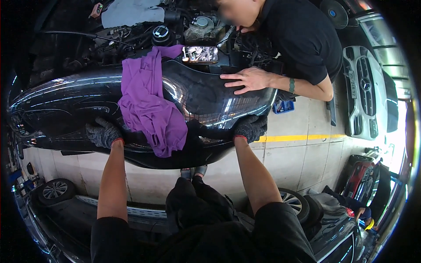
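Note:
My left hand, in a dark grey knit glove with a red cuff, rests on the outer side of a glossy black car fender, fingers stretched out. In a matching glove, my right hand lies on the same fender farther right, its fingers on the surface. Neither hand grips anything. Between them a crumpled purple cloth drapes over the fender. A co-worker's bare hand lies spread on the fender's top, above my right hand.
Beyond the fender is an exposed engine bay, where a phone lies with its screen lit. The co-worker leans in at the right. A blue tray sits below. Parked around are a white car and a dark car behind me.

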{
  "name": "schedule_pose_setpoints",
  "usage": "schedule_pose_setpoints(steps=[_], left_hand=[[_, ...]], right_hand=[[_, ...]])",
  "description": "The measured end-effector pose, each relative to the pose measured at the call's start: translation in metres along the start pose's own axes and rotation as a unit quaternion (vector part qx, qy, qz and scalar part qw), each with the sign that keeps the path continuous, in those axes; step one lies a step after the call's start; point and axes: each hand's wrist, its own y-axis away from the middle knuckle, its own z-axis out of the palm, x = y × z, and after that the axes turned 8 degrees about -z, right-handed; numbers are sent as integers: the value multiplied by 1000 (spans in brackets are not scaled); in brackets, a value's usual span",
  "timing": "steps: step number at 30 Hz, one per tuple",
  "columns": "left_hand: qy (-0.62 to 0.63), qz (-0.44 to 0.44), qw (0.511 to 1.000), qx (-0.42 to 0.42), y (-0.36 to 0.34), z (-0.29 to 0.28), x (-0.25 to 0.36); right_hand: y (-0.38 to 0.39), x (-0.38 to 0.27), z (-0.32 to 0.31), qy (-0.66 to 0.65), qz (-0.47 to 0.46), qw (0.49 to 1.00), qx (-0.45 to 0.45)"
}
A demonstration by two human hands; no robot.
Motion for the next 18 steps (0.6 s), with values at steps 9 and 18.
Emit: schedule_pose_setpoints(steps=[9,18], left_hand=[[7,9,1000,14,-5,4,-7],[14,6,1000,13,-2,-1,-1]], right_hand=[[1,-4,-3,-10,-2,1000,-18],[0,-5,-4,-2,17,999,-28]])
